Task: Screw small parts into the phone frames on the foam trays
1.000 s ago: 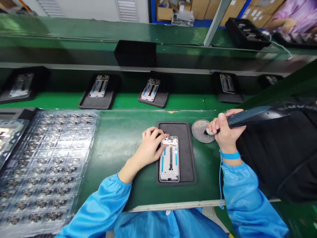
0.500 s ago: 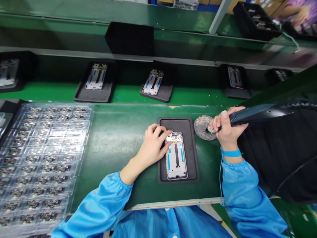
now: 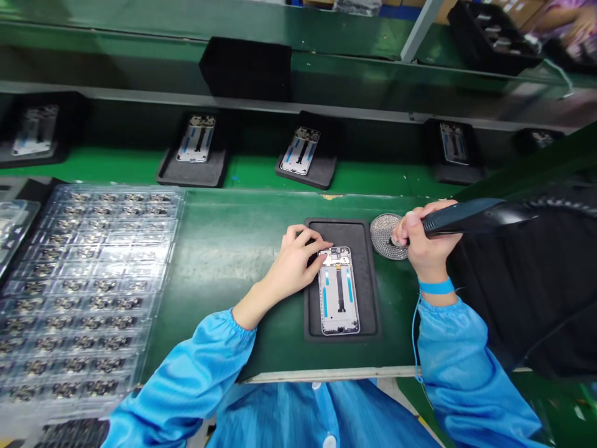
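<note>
My left hand [image 3: 298, 261] lies with curled fingers over the upper left corner of a phone frame [image 3: 339, 291], which sits face up on a black rubber mat [image 3: 342, 233]. The frame has a silver rim, blue strips and a dark central strip. My right hand [image 3: 422, 239] grips a dark electric screwdriver [image 3: 466, 218] beside the mat. Its tip is hidden in my fingers, just over a round perforated metal screw plate [image 3: 385, 236]. A blue wrist strap [image 3: 436, 286] circles my right wrist.
To the left lies a clear blister tray [image 3: 93, 286] holding rows of small parts. Beyond the bench, a green conveyor [image 3: 112, 168] carries several phone frames on black mats. A black cloth [image 3: 527, 292] lies to the right. A co-worker's hand [image 3: 583, 25] shows at the top right.
The whole scene has shifted slightly in view as my head moved. My left hand stays on the frame's corner, and my right hand keeps the screwdriver at the round plate.
</note>
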Tool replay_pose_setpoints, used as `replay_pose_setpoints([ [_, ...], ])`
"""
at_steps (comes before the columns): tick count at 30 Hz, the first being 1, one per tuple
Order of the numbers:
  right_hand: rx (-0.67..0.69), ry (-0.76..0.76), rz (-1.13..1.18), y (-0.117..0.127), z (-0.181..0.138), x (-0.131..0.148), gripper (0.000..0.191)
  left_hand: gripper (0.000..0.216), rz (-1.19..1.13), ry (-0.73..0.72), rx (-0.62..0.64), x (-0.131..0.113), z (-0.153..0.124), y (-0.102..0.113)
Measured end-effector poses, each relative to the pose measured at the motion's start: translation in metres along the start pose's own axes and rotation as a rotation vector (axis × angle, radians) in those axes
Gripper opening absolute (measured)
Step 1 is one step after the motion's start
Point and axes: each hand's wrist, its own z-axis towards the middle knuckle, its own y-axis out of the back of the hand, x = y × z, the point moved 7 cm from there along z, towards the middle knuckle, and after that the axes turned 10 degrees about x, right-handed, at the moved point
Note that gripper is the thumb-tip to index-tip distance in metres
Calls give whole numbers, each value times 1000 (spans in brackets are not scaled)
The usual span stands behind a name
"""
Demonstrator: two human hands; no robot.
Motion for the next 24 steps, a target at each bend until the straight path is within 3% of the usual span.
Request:
replay_pose_setpoints([
  [5, -71, 56, 27, -9, 0, 34, 64, 31, 6, 79, -46, 3, 5, 2],
  [9, 0, 101, 114, -51, -9, 60, 54, 27, -15, 122, -42, 2, 6, 0],
  [12, 123, 75, 195, -90, -16, 56, 53, 26, -14, 131, -52, 2, 6, 0],
  [15, 196, 49, 217, -113, -20, 41, 50, 26, -8, 125, -60, 1, 6, -1],
  [24, 182, -6, 214, -119, -18, 28, 60, 28, -12, 116, -51, -4, 8, -4],
])
